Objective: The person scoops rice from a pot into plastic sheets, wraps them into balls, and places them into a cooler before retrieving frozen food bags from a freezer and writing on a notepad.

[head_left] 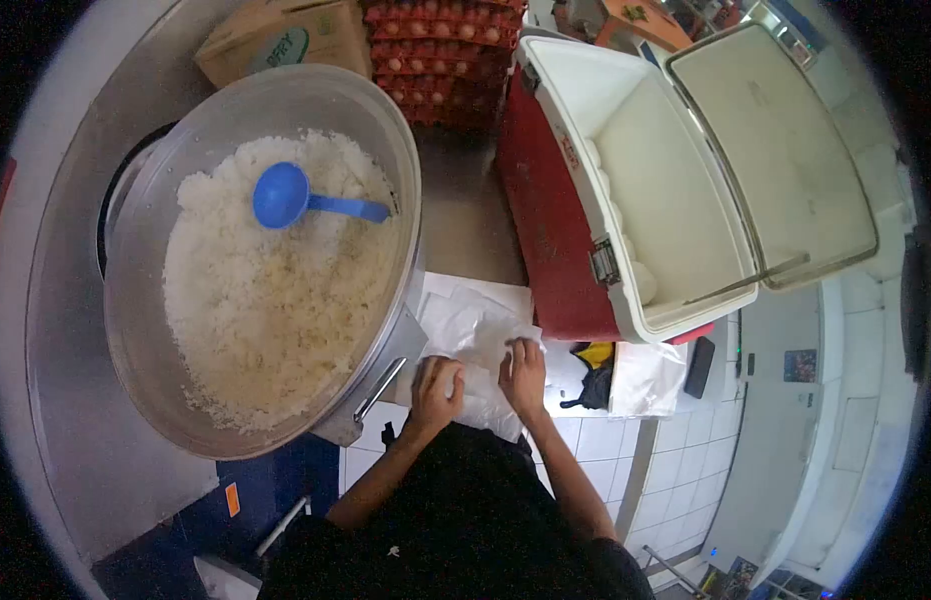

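At far left I record a wide pot (137, 290) of rice (270, 300), with a blue ladle (282, 196) lying on the rice, handle pointing right. Beyond the pot stands a box (285, 45); to its right, stacked egg trays (440, 60).

Next is the left hand (438, 390), at the near left of the plastic (468, 325). Its fingers are curled in and the grasp is narrow; from my remote view I cannot tell whether a fold is pinched inside.

The plastic is thin, clear and creased. It lies on the white worktop (515, 296), between the two hands and extending just beyond them, right of the pot and left of the cooler. I judge this the governing relation: the plastic lies inward of each hand, and its longer run appears to lead away from the body, though the creases leave that axis uncertain. Neither hand is clearly nearer; both reach its margins.

The right hand (523, 375) is at the right margin, fingers bent and close together, the tips apparently touching the plastic. A firm hold I cannot confirm.

Further right I note the red cooler (555, 235), its lid (775, 150) swung open, and, nearer the body, a black-and-yellow pouch (590, 385), a clear packet (645, 380) and a dark slab (699, 366).
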Tool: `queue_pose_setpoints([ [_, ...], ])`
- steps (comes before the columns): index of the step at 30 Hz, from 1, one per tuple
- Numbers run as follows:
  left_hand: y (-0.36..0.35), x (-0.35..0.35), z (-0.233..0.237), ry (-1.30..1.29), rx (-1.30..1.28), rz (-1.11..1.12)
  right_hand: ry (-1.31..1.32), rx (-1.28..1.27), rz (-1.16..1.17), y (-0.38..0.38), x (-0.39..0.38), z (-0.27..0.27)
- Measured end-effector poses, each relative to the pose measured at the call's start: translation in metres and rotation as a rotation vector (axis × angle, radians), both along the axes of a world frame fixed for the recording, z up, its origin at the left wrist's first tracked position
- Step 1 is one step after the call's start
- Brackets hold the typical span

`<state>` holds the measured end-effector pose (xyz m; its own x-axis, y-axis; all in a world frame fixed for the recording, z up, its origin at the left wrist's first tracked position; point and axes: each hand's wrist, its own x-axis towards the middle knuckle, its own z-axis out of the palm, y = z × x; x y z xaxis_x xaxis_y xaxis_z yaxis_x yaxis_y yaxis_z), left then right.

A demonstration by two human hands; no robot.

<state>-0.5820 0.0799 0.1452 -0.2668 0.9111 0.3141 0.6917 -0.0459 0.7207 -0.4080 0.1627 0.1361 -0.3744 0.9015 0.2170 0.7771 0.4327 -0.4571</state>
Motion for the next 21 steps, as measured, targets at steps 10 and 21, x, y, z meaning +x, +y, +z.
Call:
queue_pose_setpoints([
  [10, 0.068, -0.013, 0.001, -0.069, -0.017, -0.032, -0.305, 0.218, 0.070, 0.044, -0.011, -0.032],
  [21, 0.041, -0.035, 0.019, 0.349, -0.282, -0.376, 0.220, -0.135, 0.370, -0.007, 0.037, 0.014],
])
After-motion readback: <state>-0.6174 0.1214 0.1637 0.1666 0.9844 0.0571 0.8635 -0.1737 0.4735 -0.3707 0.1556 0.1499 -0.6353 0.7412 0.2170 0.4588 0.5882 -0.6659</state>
